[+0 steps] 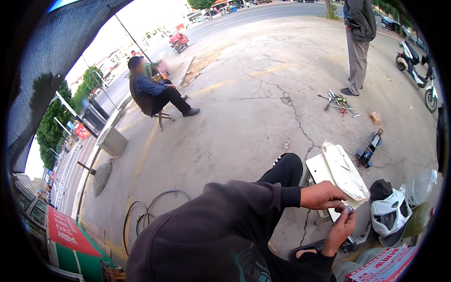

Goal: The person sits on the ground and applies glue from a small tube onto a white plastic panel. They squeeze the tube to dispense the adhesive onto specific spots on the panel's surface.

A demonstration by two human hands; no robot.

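Observation:
My left hand reaches in from the dark sleeve, its fingers pinched at a small light-grey piece. My right hand comes up from below and pinches the same piece, too small to name. Both hands are over a cream board on a low stand. A curved white plastic panel lies on that board, just beyond my fingertips. A white-and-black helmet-like shell sits to the right of my hands, beside a clear plastic container.
A seated person and a standing person are farther off on the cracked pavement. Scattered tools, a blue jack and a brick lie at right. A scooter stands behind; coiled hose lies left.

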